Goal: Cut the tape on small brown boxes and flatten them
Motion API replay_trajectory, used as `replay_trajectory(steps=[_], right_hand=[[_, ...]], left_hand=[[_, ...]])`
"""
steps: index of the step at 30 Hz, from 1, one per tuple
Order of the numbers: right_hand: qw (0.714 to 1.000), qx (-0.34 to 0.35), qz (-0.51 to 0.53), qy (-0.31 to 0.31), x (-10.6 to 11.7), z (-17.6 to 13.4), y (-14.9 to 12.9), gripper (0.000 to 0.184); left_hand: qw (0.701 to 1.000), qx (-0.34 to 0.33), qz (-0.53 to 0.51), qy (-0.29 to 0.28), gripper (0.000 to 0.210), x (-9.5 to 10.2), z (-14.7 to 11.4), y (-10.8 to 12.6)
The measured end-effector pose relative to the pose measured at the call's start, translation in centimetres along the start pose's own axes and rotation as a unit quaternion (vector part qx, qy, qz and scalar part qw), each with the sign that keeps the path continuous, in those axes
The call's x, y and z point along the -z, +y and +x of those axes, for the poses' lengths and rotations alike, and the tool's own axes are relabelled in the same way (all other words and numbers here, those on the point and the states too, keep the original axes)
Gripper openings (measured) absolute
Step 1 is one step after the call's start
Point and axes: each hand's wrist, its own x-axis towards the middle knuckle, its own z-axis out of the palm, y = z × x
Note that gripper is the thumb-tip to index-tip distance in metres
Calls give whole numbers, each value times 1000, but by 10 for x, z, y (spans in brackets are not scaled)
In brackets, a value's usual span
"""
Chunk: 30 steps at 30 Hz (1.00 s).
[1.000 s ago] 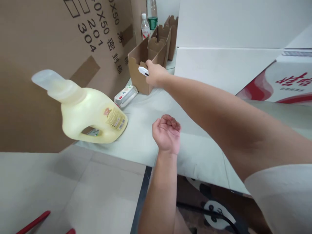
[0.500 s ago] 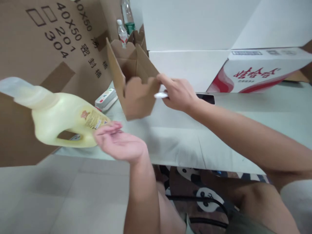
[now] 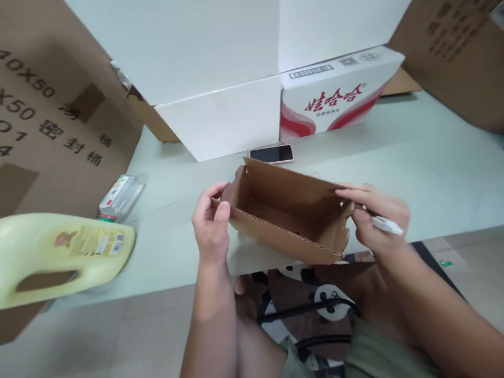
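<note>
An open-topped cardboard box (image 3: pixel 287 233) is held tilted above the table's front edge, its inside facing me and looking empty. My left hand (image 3: pixel 212 220) grips its left end, with the thumb over the near rim. At the opposite end my right hand (image 3: pixel 380 215) pinches the corner between thumb and fingers. A slim white object like a pen or cutter (image 3: pixel 387 225) is also tucked in that right hand; its exact kind does not show. Just beyond the box lies a phone (image 3: pixel 272 154) with a dark screen.
Left on the table (image 3: pixel 169 181) stand a pale yellow detergent jug (image 3: pixel 98 247) and a clear plastic bottle lying down (image 3: pixel 124 197). Behind are white panels (image 3: pixel 228 115), a white-and-red carton (image 3: pixel 331 100) and large brown cardboard at left (image 3: pixel 47 105) and right (image 3: pixel 464 63).
The cardboard box has come from the back left to in front of me, turned lengthwise. My left hand, open before, now grips its left end. The view has swung right.
</note>
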Motion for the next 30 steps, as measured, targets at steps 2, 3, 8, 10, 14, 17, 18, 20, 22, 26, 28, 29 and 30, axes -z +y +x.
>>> replay_trajectory(steps=[2, 3, 8, 10, 14, 17, 18, 20, 22, 26, 28, 29, 30], right_hand=[[998, -49, 29, -1, 0, -3, 9, 24], [997, -72, 41, -5, 0, -5, 13, 24], [984, -136, 113, -13, -11, -25, 24, 25], [977, -150, 148, 12, -17, -31, 21, 37], [967, -189, 173, -1, -21, -30, 12, 53], [969, -176, 173, -21, -17, -27, 9, 26], [970, -150, 190, -29, -15, -26, 10, 21], [967, -95, 231, -51, -13, -27, 13, 27], [963, -74, 250, -70, -14, -28, 16, 39], [965, -86, 241, -50, -18, -29, 15, 21], [967, -76, 240, -48, -19, -28, 12, 18], [967, -77, 237, -49, -18, -27, 11, 19], [968, -90, 232, -45, -18, -27, 11, 19]], left_hand=[[1000, -2, -17, -2, 39, -10, 2, -4], [1000, -7, -26, -3, 37, -15, 4, -5], [996, -27, -85, -16, 35, -32, 10, -8], [995, -25, -84, -37, 36, -33, 12, -9], [997, -18, -43, -61, 46, -26, 12, -13], [999, 0, -18, -51, 47, -21, 10, -19], [999, 2, -10, -46, 46, -21, 9, -22], [999, -14, 11, -30, 48, -20, 9, -26], [998, -44, 50, -15, 51, -19, 11, -27], [986, -18, 133, -102, 29, -17, 13, -21], [982, 20, 135, -129, 26, -14, 14, -19], [983, 32, 132, -124, 26, -12, 15, -19], [985, 38, 129, -109, 26, -10, 16, -20]])
